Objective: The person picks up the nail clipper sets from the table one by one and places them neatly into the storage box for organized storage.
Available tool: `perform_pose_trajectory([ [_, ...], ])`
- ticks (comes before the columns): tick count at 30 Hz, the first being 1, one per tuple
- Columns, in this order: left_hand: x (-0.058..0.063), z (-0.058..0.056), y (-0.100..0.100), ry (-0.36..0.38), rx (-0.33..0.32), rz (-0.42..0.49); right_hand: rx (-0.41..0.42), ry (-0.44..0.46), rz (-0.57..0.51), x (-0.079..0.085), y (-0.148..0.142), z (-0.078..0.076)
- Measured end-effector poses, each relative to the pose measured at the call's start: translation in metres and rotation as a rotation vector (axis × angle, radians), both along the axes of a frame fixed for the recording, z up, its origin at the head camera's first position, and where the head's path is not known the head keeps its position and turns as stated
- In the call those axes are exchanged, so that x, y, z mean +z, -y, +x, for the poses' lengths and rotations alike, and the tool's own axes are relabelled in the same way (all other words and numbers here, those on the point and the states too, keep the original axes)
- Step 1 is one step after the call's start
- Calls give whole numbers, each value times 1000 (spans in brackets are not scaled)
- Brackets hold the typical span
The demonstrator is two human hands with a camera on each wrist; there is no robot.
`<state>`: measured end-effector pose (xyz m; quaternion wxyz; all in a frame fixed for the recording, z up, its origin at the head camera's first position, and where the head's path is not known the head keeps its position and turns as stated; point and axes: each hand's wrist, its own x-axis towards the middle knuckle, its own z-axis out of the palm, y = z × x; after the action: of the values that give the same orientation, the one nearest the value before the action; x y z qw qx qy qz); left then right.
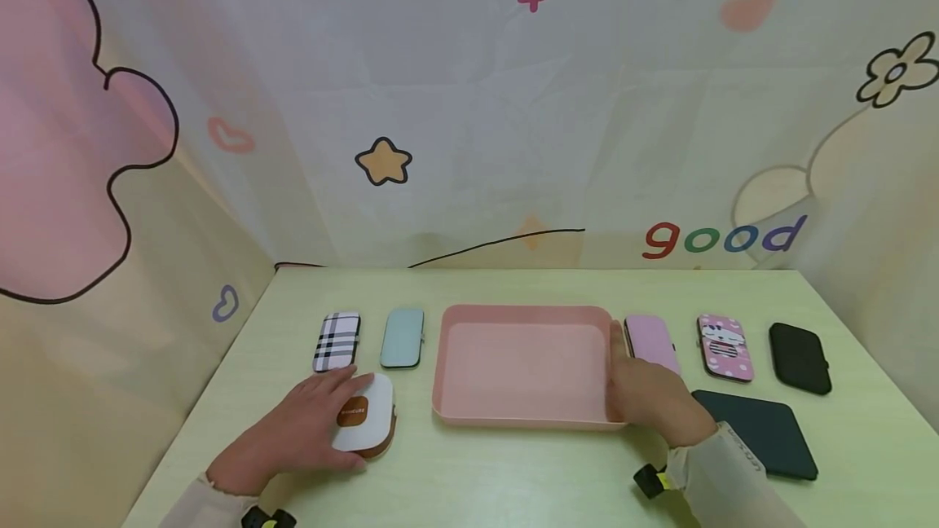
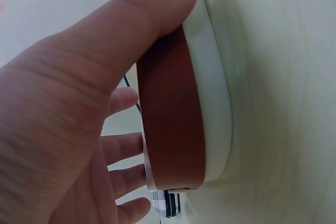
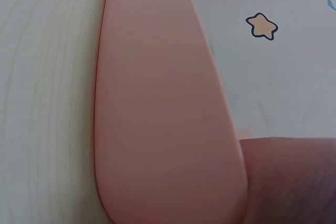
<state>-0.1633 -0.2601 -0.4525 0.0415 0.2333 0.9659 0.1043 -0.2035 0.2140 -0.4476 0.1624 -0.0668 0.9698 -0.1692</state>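
My left hand (image 1: pixel 308 422) grips a rounded square case (image 1: pixel 376 411) with a white top, brown side band and brown label. In the left wrist view the thumb (image 2: pixel 157 6) lies on its near side, the fingers on the far side. The right hand (image 1: pixel 645 393) rests along the right end of a shallow pink tray (image 1: pixel 528 424), its fingers straight against the end wall. How the thumb meets the rim cannot be told. In the right wrist view the tray's long side wall (image 3: pixel 163 98) fills the middle, with part of the hand beside it.
Behind the left hand lie a plaid case (image 1: pixel 337 341) and a light blue case (image 1: pixel 403 338). Right of the tray are a purple case (image 1: pixel 653 341), a pink patterned case (image 1: pixel 725 347) and a black case (image 1: pixel 800 358). A dark flat pad (image 1: pixel 766 434) lies by the right forearm.
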Motion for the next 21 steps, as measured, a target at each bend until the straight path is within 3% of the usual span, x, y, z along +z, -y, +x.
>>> perform_pose_trajectory([
  [21,7,-1,-7,30,21,-31,-11,19,5,-2,0,-1],
])
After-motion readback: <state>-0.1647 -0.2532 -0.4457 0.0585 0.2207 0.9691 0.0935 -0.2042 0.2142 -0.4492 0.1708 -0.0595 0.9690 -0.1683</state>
